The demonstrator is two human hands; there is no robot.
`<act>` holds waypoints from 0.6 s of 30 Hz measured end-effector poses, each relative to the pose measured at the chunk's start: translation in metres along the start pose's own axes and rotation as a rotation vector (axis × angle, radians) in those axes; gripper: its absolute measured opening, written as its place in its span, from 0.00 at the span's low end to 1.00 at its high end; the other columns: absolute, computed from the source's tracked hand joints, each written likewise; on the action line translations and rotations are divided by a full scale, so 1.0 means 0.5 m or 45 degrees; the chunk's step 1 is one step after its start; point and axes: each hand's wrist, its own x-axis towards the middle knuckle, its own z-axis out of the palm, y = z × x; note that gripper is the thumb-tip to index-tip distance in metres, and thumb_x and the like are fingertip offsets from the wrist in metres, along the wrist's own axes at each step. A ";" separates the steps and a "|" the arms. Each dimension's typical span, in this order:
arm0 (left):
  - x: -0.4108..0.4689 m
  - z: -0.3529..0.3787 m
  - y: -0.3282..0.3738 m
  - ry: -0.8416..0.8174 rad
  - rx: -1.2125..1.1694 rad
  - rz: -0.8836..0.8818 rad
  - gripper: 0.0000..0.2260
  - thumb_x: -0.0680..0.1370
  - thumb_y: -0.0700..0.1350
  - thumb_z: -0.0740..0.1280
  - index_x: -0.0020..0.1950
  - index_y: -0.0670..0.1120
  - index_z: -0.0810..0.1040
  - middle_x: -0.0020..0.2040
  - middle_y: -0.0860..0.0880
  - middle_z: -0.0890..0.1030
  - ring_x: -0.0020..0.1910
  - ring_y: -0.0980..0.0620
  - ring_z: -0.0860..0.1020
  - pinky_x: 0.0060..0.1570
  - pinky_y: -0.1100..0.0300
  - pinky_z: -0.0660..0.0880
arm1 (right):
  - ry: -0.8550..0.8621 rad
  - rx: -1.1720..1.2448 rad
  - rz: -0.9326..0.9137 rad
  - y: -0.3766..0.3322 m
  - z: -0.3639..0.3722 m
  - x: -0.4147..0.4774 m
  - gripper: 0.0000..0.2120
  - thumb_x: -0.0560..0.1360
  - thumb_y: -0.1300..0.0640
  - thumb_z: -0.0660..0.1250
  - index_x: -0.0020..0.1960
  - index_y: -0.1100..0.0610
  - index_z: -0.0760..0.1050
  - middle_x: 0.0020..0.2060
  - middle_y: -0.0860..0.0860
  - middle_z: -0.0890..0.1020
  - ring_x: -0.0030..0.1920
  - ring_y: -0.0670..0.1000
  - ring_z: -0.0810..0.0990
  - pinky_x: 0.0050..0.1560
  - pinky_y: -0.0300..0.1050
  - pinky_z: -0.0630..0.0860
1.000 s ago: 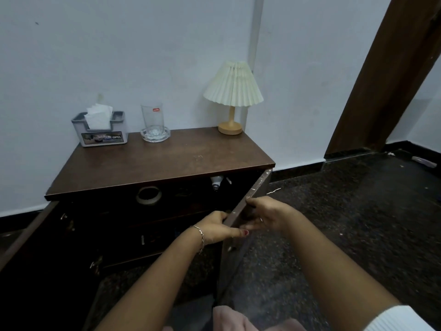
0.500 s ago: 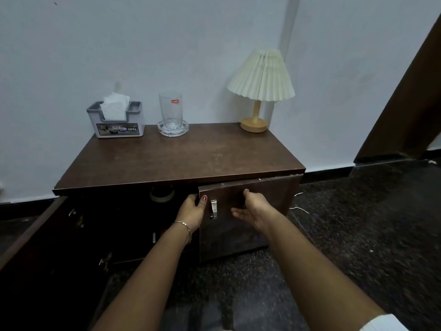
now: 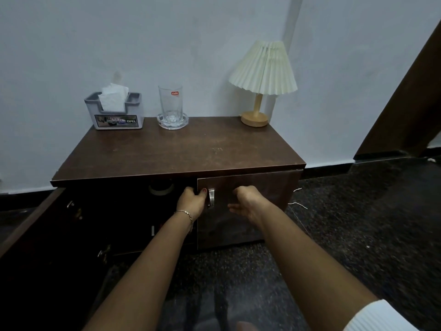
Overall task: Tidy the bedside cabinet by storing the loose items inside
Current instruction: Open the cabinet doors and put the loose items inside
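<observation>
A dark wooden bedside cabinet (image 3: 181, 151) stands against the wall. Its right door (image 3: 260, 206) is swung shut against the front. My left hand (image 3: 192, 199) curls around that door's free edge, beside the metal handle (image 3: 211, 197). My right hand (image 3: 245, 203) rests on the door face, fingers spread, holding nothing. The left door (image 3: 31, 225) stands wide open. Inside, the dark left half shows a roll of tape (image 3: 161, 189) on the shelf. On top stand a tissue box (image 3: 115, 112), a glass (image 3: 170, 105) on a clear dish, and a lamp (image 3: 262, 77).
The open left door juts out toward me on the left side. A dark speckled floor (image 3: 346, 235) spreads to the right. A thin white cable (image 3: 299, 204) lies by the cabinet's right corner. A brown door frame (image 3: 405, 96) leans at the far right.
The right door swung from wide open to shut against the cabinet, pushed by both hands. The camera came closer and shifted left.
</observation>
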 end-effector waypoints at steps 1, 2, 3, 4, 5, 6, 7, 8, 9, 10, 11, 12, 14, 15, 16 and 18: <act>-0.006 -0.004 0.003 -0.011 0.033 0.018 0.17 0.76 0.50 0.65 0.58 0.39 0.74 0.54 0.40 0.80 0.53 0.41 0.79 0.53 0.55 0.75 | -0.010 -0.032 -0.018 -0.008 0.007 -0.014 0.11 0.80 0.61 0.56 0.61 0.61 0.69 0.50 0.56 0.75 0.45 0.55 0.78 0.39 0.45 0.77; -0.015 -0.012 0.008 -0.023 0.068 0.028 0.20 0.74 0.50 0.67 0.60 0.39 0.74 0.57 0.40 0.80 0.55 0.42 0.78 0.56 0.54 0.75 | -0.021 -0.067 -0.035 -0.016 0.015 -0.030 0.09 0.79 0.60 0.56 0.58 0.60 0.69 0.45 0.55 0.74 0.44 0.54 0.77 0.39 0.46 0.76; -0.023 -0.020 0.012 -0.022 0.097 0.037 0.23 0.73 0.50 0.68 0.63 0.39 0.72 0.60 0.41 0.78 0.58 0.42 0.77 0.60 0.53 0.74 | -0.028 -0.118 -0.050 -0.024 0.025 -0.045 0.08 0.79 0.60 0.57 0.56 0.58 0.70 0.43 0.54 0.74 0.42 0.54 0.76 0.39 0.46 0.75; -0.038 -0.033 0.021 -0.014 0.122 0.039 0.25 0.73 0.49 0.68 0.67 0.39 0.70 0.64 0.41 0.76 0.62 0.43 0.75 0.63 0.53 0.72 | -0.041 -0.173 -0.064 -0.031 0.036 -0.059 0.08 0.78 0.59 0.57 0.56 0.58 0.71 0.42 0.54 0.74 0.40 0.53 0.75 0.38 0.47 0.74; -0.050 -0.047 0.026 0.003 0.137 0.054 0.26 0.74 0.48 0.68 0.69 0.39 0.67 0.66 0.42 0.74 0.65 0.43 0.73 0.66 0.54 0.69 | -0.061 -0.225 -0.082 -0.038 0.049 -0.075 0.09 0.78 0.59 0.57 0.56 0.57 0.71 0.41 0.54 0.74 0.40 0.52 0.74 0.39 0.46 0.73; -0.065 -0.064 0.030 0.023 0.164 0.071 0.26 0.75 0.47 0.68 0.70 0.38 0.66 0.67 0.42 0.73 0.66 0.44 0.72 0.67 0.54 0.68 | -0.087 -0.268 -0.096 -0.043 0.062 -0.093 0.09 0.78 0.59 0.58 0.56 0.57 0.72 0.41 0.54 0.74 0.40 0.52 0.73 0.39 0.46 0.73; -0.078 -0.082 0.030 0.048 0.204 0.103 0.26 0.75 0.46 0.68 0.70 0.39 0.66 0.68 0.41 0.73 0.67 0.45 0.72 0.67 0.55 0.68 | -0.112 -0.305 -0.105 -0.046 0.077 -0.109 0.10 0.77 0.58 0.58 0.57 0.57 0.72 0.42 0.54 0.74 0.40 0.53 0.73 0.38 0.46 0.72; -0.095 -0.105 0.031 0.071 0.269 0.128 0.26 0.75 0.47 0.68 0.70 0.39 0.67 0.67 0.41 0.73 0.67 0.45 0.72 0.67 0.55 0.68 | -0.138 -0.337 -0.112 -0.049 0.093 -0.129 0.11 0.77 0.58 0.58 0.59 0.57 0.72 0.42 0.54 0.74 0.41 0.53 0.73 0.38 0.45 0.72; -0.109 -0.131 0.029 0.104 0.340 0.159 0.25 0.75 0.47 0.68 0.69 0.40 0.68 0.67 0.42 0.74 0.66 0.45 0.72 0.66 0.56 0.69 | -0.166 -0.360 -0.124 -0.050 0.111 -0.149 0.12 0.78 0.57 0.59 0.60 0.56 0.71 0.43 0.53 0.73 0.42 0.52 0.73 0.37 0.45 0.72; -0.129 -0.162 0.029 0.142 0.412 0.183 0.25 0.75 0.48 0.68 0.69 0.41 0.69 0.66 0.42 0.75 0.66 0.44 0.73 0.64 0.56 0.69 | -0.197 -0.383 -0.142 -0.050 0.133 -0.168 0.12 0.78 0.57 0.59 0.61 0.55 0.70 0.43 0.53 0.73 0.42 0.52 0.72 0.39 0.46 0.73; -0.145 -0.195 0.026 0.187 0.472 0.208 0.24 0.74 0.49 0.68 0.68 0.41 0.70 0.66 0.42 0.75 0.66 0.44 0.73 0.63 0.56 0.69 | -0.233 -0.413 -0.166 -0.048 0.156 -0.189 0.12 0.78 0.57 0.60 0.60 0.56 0.70 0.44 0.53 0.74 0.42 0.51 0.72 0.41 0.47 0.73; -0.161 -0.231 0.023 0.237 0.536 0.230 0.24 0.74 0.50 0.68 0.67 0.41 0.70 0.65 0.42 0.75 0.65 0.43 0.73 0.64 0.55 0.70 | -0.274 -0.453 -0.204 -0.044 0.184 -0.205 0.11 0.77 0.56 0.61 0.59 0.57 0.71 0.44 0.53 0.75 0.42 0.51 0.73 0.43 0.47 0.74; -0.191 -0.312 0.014 0.369 0.701 0.254 0.25 0.73 0.51 0.68 0.67 0.42 0.71 0.65 0.40 0.76 0.65 0.42 0.73 0.65 0.52 0.70 | -0.374 -0.537 -0.308 -0.029 0.251 -0.239 0.12 0.77 0.56 0.63 0.58 0.59 0.73 0.46 0.54 0.79 0.43 0.52 0.76 0.42 0.45 0.75; -0.206 -0.355 0.007 0.446 0.789 0.243 0.24 0.73 0.51 0.67 0.66 0.43 0.71 0.64 0.40 0.76 0.65 0.41 0.73 0.65 0.50 0.69 | -0.420 -0.577 -0.375 -0.018 0.289 -0.257 0.12 0.76 0.56 0.63 0.58 0.59 0.73 0.47 0.54 0.80 0.45 0.52 0.78 0.44 0.45 0.77; -0.221 -0.400 -0.005 0.509 0.857 0.199 0.22 0.73 0.51 0.66 0.66 0.44 0.72 0.63 0.41 0.77 0.64 0.41 0.73 0.65 0.49 0.69 | -0.459 -0.619 -0.456 -0.004 0.329 -0.275 0.15 0.75 0.56 0.64 0.61 0.58 0.73 0.50 0.54 0.80 0.49 0.53 0.79 0.50 0.47 0.78; -0.249 -0.489 -0.036 0.602 0.921 0.055 0.18 0.74 0.52 0.64 0.62 0.48 0.75 0.61 0.42 0.78 0.63 0.40 0.74 0.64 0.48 0.69 | -0.538 -0.722 -0.636 0.023 0.402 -0.317 0.21 0.72 0.55 0.64 0.65 0.55 0.72 0.58 0.54 0.79 0.58 0.55 0.78 0.60 0.52 0.76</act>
